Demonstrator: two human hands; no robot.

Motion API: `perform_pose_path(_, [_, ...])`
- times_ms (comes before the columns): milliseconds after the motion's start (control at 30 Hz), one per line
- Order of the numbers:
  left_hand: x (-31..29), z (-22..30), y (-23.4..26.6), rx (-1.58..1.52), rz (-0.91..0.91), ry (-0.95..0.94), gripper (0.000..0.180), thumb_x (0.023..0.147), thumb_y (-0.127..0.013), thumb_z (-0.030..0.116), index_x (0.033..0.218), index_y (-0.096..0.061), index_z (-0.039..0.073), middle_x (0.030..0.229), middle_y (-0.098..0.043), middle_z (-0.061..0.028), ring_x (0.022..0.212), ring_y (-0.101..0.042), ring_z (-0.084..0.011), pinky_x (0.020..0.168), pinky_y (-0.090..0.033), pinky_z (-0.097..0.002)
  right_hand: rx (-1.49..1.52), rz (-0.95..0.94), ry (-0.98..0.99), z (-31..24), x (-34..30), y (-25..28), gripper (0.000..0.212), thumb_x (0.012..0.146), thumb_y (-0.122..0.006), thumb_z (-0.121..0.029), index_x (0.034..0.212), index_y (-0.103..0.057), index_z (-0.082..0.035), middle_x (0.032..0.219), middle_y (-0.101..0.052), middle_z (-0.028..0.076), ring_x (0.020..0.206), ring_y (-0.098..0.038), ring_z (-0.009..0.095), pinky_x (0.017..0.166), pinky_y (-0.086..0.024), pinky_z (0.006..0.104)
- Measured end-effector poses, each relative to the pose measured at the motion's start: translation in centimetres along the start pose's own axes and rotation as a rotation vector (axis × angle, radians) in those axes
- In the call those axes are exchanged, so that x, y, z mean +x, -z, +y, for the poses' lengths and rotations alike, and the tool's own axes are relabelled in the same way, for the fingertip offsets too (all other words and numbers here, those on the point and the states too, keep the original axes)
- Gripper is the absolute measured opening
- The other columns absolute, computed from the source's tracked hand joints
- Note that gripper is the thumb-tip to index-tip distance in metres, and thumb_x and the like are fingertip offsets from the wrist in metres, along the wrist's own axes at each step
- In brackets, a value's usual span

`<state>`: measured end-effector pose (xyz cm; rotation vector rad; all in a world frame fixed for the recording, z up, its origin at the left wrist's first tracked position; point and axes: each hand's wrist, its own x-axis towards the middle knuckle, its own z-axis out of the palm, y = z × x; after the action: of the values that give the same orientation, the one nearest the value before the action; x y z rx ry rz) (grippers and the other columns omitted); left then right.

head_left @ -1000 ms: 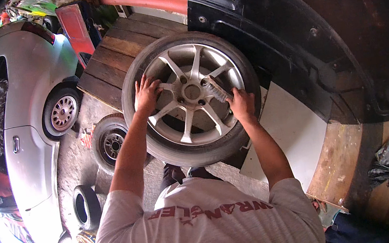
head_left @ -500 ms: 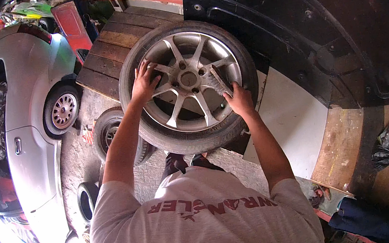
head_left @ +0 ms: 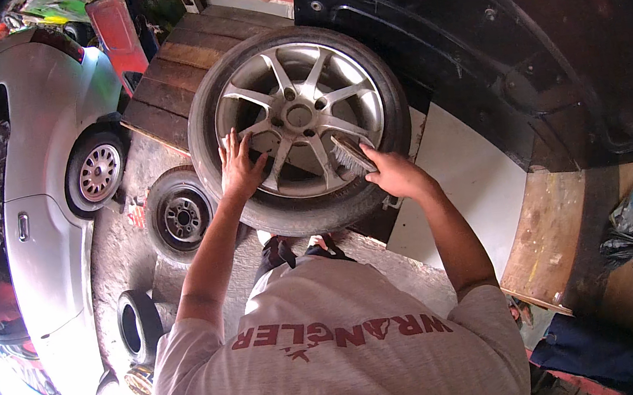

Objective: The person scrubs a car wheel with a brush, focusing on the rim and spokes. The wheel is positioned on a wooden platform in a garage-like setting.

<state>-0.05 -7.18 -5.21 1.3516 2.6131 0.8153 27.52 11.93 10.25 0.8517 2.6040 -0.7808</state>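
Note:
In front of me lies a car wheel, its silver multi-spoke alloy rim facing up inside a black tire. My right hand grips a scrub brush with a wooden back and pale bristles, held over the lower right part of the rim by a spoke. My left hand rests on the left edge of the rim and tire, fingers spread and holding nothing. The wheel lies partly on a bench of dark wooden planks.
A silver car stands at the left. On the floor beside it are a wheel with a dark steel rim and a loose tire. A white panel and a large black panel lie to the right. Plastic bags hang at the far right.
The brush in my right hand has moved from near the hub down toward the rim's lower edge. My left hand has slid lower along the left side, and the wheel appears turned slightly.

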Motion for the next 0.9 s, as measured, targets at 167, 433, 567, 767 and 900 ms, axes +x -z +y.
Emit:
perform_pose_path(167, [-0.5, 0.4, 0.1, 0.030, 0.007, -0.013, 0.071, 0.090, -0.062, 0.044, 0.145, -0.040, 0.005, 0.158, -0.022, -0.0213, 0.148, -0.017, -0.0376, 0.120, -0.013, -0.0511, 0.176, -0.112, -0.121, -0.1, 1.1, -1.7, 0.057, 0.096, -0.057, -0.025, 0.146, -0.040, -0.004, 0.111, -0.065, 0.027, 0.106, -0.064, 0.040, 0.089, -0.049, 0.0460])
perform_pose_path(433, [-0.4, 1.3, 0.7, 0.043, 0.011, 0.011, 0.070, 0.090, -0.062, 0.048, 0.142, -0.043, 0.006, 0.157, -0.026, -0.0199, 0.148, -0.019, -0.0354, 0.120, -0.014, -0.0496, 0.193, -0.176, -0.119, 0.3, 6.6, -3.7, 0.052, 0.095, -0.052, -0.022, 0.140, -0.045, 0.001, 0.088, -0.068, 0.024, 0.074, -0.068, 0.029, 0.072, -0.052, 0.0426])
perform_pose_path(567, [-0.1, 0.7, 0.5, 0.036, 0.031, 0.005, 0.069, 0.089, -0.062, 0.048, 0.141, -0.044, 0.006, 0.156, -0.028, -0.0193, 0.147, -0.020, -0.0354, 0.120, -0.015, -0.0492, 0.090, -0.158, -0.071, -0.8, 6.2, -3.3, 0.050, 0.092, -0.051, -0.019, 0.137, -0.049, 0.001, 0.106, -0.066, 0.029, 0.092, -0.068, 0.039, 0.085, -0.052, 0.0460])
perform_pose_path(767, [-0.1, 1.0, 0.4, 0.073, 0.043, 0.002, 0.069, 0.089, -0.062, 0.048, 0.140, -0.044, 0.006, 0.156, -0.029, -0.0190, 0.147, -0.022, -0.0348, 0.120, -0.017, -0.0485, -0.167, -0.128, 0.076, -1.2, 4.8, -2.8, 0.043, 0.088, -0.048, -0.011, 0.128, -0.057, 0.000, 0.110, -0.065, 0.029, 0.101, -0.066, 0.041, 0.087, -0.053, 0.0494])
perform_pose_path(900, [0.0, 1.1, 0.3, 0.078, 0.040, 0.007, 0.069, 0.089, -0.063, 0.047, 0.141, -0.045, 0.005, 0.156, -0.029, -0.0178, 0.147, -0.022, -0.0341, 0.120, -0.018, -0.0480, -0.175, -0.268, -0.047, -2.7, 8.3, -2.6, 0.047, 0.089, -0.046, -0.012, 0.135, -0.053, -0.003, 0.091, -0.069, 0.025, 0.074, -0.070, 0.034, 0.068, -0.055, 0.0440])
